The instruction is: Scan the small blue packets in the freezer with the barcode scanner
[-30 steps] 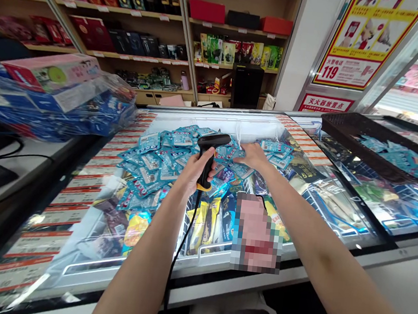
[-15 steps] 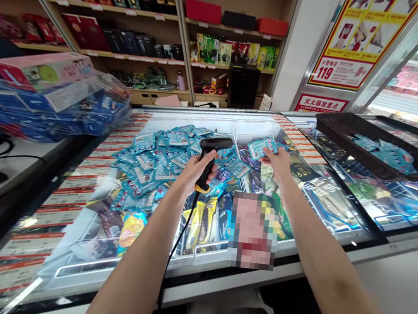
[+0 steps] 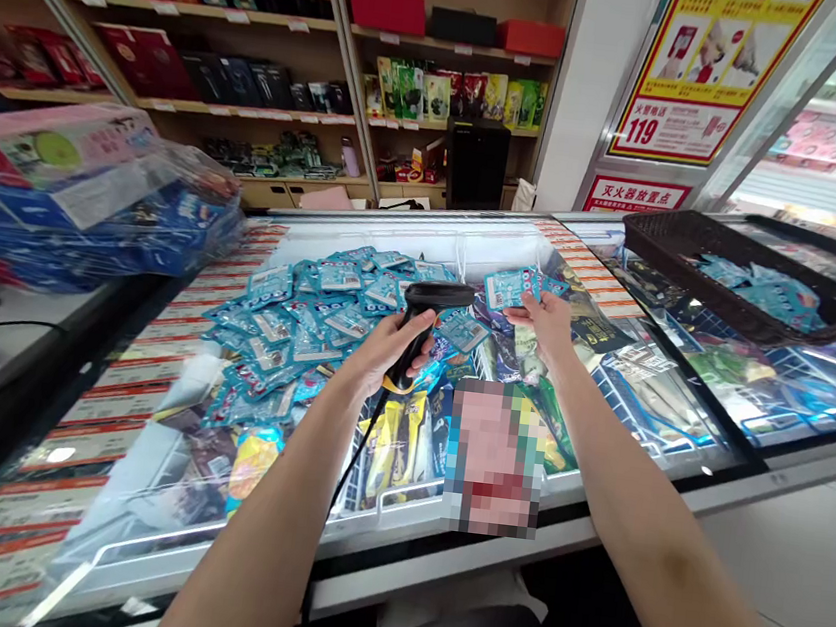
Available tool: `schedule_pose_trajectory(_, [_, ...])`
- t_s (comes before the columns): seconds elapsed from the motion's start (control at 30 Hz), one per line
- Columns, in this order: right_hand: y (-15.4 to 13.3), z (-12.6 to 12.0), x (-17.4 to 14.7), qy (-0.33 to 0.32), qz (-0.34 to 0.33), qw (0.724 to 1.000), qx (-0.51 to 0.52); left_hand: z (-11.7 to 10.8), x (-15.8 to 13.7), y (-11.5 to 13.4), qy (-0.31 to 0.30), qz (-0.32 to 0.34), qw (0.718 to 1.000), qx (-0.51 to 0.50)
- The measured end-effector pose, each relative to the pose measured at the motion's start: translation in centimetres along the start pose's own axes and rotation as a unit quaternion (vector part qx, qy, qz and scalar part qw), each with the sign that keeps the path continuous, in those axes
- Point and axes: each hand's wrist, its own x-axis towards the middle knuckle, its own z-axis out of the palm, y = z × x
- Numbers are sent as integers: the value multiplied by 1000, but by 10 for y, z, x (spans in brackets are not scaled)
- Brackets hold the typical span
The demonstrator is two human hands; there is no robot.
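Note:
A black corded barcode scanner [image 3: 436, 296] is gripped by its handle in my left hand [image 3: 387, 352], its head turned to the right. My right hand [image 3: 547, 320] pinches the edge of a small blue packet [image 3: 510, 287], which sits just beyond the scanner's head. Under and left of the scanner, a heap of similar blue packets [image 3: 316, 317] is spread over the glass top of a freezer [image 3: 144, 464]. Whether my right fingers hold one packet or more, I cannot tell.
A dark basket [image 3: 764, 328] with several blue packets stands at the right. Plastic-wrapped boxes [image 3: 91, 196] are stacked at the left. A blurred-out pink object [image 3: 496, 458] lies near the front edge. Shelves of goods [image 3: 292, 27] stand behind.
The scanner has tilted slightly and its head is nearer the packet in my right hand. That packet lies flatter and a little further left in view. The whole view has shifted slightly.

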Motion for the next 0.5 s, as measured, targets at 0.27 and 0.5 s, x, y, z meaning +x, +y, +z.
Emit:
schedule_pose_trajectory(0.27, [0, 2, -1, -5, -8, 1000, -1, -1, 2, -4, -5, 10, 1000, 16])
schedule_pose_trajectory(0.5, [1, 6, -2, -12, 0, 1000, -15, 0, 4, -7, -15, 19, 999, 33])
